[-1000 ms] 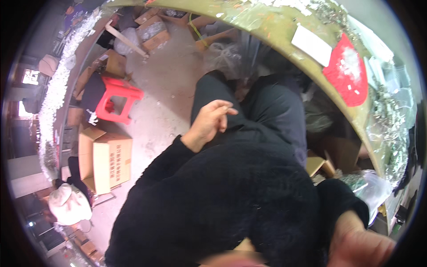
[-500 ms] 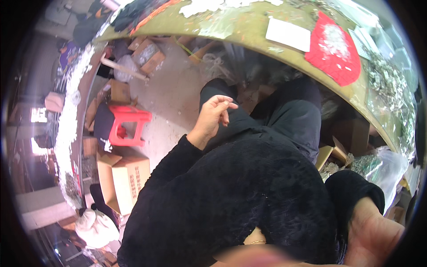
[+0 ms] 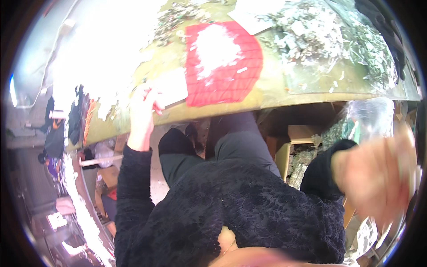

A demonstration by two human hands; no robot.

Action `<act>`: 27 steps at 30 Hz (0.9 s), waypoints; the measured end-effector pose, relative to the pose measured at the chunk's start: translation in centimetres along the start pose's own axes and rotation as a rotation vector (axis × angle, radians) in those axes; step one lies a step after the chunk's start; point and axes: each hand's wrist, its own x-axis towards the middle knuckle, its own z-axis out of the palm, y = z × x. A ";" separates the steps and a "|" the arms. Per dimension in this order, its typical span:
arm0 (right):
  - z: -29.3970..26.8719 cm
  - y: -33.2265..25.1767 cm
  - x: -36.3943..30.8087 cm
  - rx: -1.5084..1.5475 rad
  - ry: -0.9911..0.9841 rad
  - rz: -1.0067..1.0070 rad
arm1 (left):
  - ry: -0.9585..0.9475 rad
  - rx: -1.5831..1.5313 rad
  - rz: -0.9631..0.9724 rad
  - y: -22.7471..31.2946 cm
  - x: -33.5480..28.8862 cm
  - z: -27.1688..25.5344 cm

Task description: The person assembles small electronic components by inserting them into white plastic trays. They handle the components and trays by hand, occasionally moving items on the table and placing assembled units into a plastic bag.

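Change since the earlier frame: the left hand (image 3: 143, 107) has risen from the lap to the near edge of the olive-green worktable (image 3: 284, 91); the right hand (image 3: 378, 178) has swung up beside the table's right end, blurred by motion.

Item 1, left hand: forearm raised steeply, black sleeve at the wrist, fingers curled over the table edge, touching or just beside a white paper sheet (image 3: 171, 89). Whether the fingers pinch the sheet or merely rest there cannot be told.

Item 2, right hand: close to the camera, palm broad, fingers seemingly spread; a clear plastic bag (image 3: 371, 118) lies just behind it (held or only near, too blurred to say).

Item 3, red mat (image 3: 224, 66): on the table, right of the paper sheet, bearing a heap of small white pieces (image 3: 213, 44).

Risk, as a judgement: a hasty pull at the sheet could drag it off the table edge, or jog the mat and scatter the white pieces; the fast-moving right hand might knock the bag.
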 end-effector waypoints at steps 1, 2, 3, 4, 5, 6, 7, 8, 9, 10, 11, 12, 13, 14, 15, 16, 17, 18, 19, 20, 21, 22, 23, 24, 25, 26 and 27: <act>0.8 3.0 -1.3 -0.166 0.148 0.028 | -0.042 0.013 0.017 0.9 1.9 1.3; 1.6 5.9 -2.5 -0.332 0.298 0.053 | -0.072 0.035 0.017 1.9 3.8 2.9; 1.7 7.3 -3.3 -0.488 0.366 0.172 | -0.197 0.063 0.099 2.7 5.7 4.7; 2.0 8.7 -4.0 -0.738 0.322 0.404 | -0.333 0.065 0.233 3.2 7.5 6.8; 2.1 10.3 -4.6 -0.826 0.119 0.481 | -0.373 0.196 0.232 3.4 9.4 9.2; 2.3 12.4 -4.9 -0.901 -0.113 0.527 | -0.451 0.263 0.385 3.6 11.4 11.8; 2.9 14.4 -5.2 -0.977 -0.253 0.477 | -0.452 0.346 0.376 3.6 13.4 14.4; 3.4 16.3 -5.4 -1.044 -0.417 0.395 | -0.468 0.396 0.448 3.5 15.2 16.9; 3.5 18.1 -5.4 -1.153 -0.475 0.309 | -0.403 0.565 0.629 3.5 17.0 19.3; 3.5 19.8 -5.4 -1.260 -0.539 0.236 | -0.349 0.763 0.743 3.4 18.4 21.3; 3.1 21.1 -5.5 -1.368 -0.640 0.194 | -0.353 0.774 0.776 3.1 19.4 23.0; 2.5 22.1 -5.6 -1.390 -0.643 0.202 | -0.375 0.819 0.744 2.9 20.2 24.6; 1.7 23.0 -5.7 -1.418 -0.682 0.244 | -0.397 0.861 0.714 2.8 21.0 25.9; 1.0 23.8 -5.8 -1.461 -0.735 0.289 | -0.342 0.883 0.864 2.6 21.7 26.7; 0.5 24.5 -5.8 -1.464 -0.743 0.349 | -0.287 0.902 1.011 2.4 22.1 27.6; -0.1 25.0 -5.9 -1.468 -0.721 0.369 | -0.224 0.913 1.164 2.2 22.5 28.2; -0.7 25.5 -5.9 -1.471 -0.696 0.387 | -0.247 0.892 1.093 2.1 22.9 28.5; -1.2 25.8 -5.8 -1.474 -0.668 0.404 | -0.267 0.868 1.029 2.1 23.3 28.6; -1.6 26.1 -5.8 -1.468 -0.619 0.378 | -0.284 0.845 0.963 2.2 23.7 28.6; -2.0 26.3 -5.7 -1.465 -0.609 0.440 | -0.302 0.822 0.896 2.3 23.9 28.5; -2.4 26.4 -5.7 -1.455 -0.573 0.465 | -0.323 0.800 0.831 2.5 24.0 28.5; -2.7 26.5 -5.7 -1.447 -0.534 0.491 | -0.347 0.778 0.769 2.9 23.9 28.6; -3.0 26.6 -5.6 -1.461 -0.506 0.479 | -0.375 0.652 0.570 3.2 23.5 28.8; -3.3 26.7 -5.5 -1.477 -0.481 0.470 | -0.438 0.522 0.521 3.7 23.0 29.1; -3.5 26.7 -5.5 -1.497 -0.468 0.488 | -0.492 0.424 0.392 4.2 22.1 29.7; -3.6 26.6 -5.5 -1.476 -0.436 0.439 | -0.538 0.326 0.260 4.8 21.2 30.2; -3.7 26.6 -5.5 -1.459 -0.411 0.412 | -0.567 0.432 0.382 5.3 20.4 30.6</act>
